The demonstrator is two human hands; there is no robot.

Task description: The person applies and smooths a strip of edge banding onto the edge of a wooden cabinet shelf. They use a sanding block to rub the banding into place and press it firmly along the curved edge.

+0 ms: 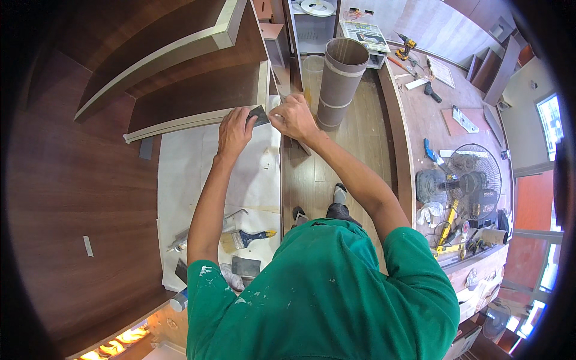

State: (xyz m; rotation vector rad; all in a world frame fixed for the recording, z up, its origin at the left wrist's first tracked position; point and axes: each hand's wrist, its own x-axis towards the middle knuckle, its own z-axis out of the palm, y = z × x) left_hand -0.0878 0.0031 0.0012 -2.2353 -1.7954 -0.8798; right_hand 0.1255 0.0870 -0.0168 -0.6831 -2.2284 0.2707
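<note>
Up at the lower corner of the brown shelf unit [198, 102], my left hand [233, 133] grips a small dark grey flat piece [259, 115] between thumb and fingers. The shelf's pale edge strip [192, 120] runs right up to that hand. Just right of the grey piece is my right hand [294, 117], its fingers closed in a pinch; what they hold, if anything, is too small to make out. Below both hands spreads a white covered surface [240, 162]. A paintbrush [246, 239] and another grey rectangular plate [246, 266] lie on it, close to my body.
A tall rolled brown sheet [341, 84] stands on the wooden floor [318, 171] ahead. Along the right, a workbench [429, 114] carries a yellow drill [406, 47], a wire-caged fan [474, 177] and a yellow level [447, 228]. The brown panel [90, 210] borders the left.
</note>
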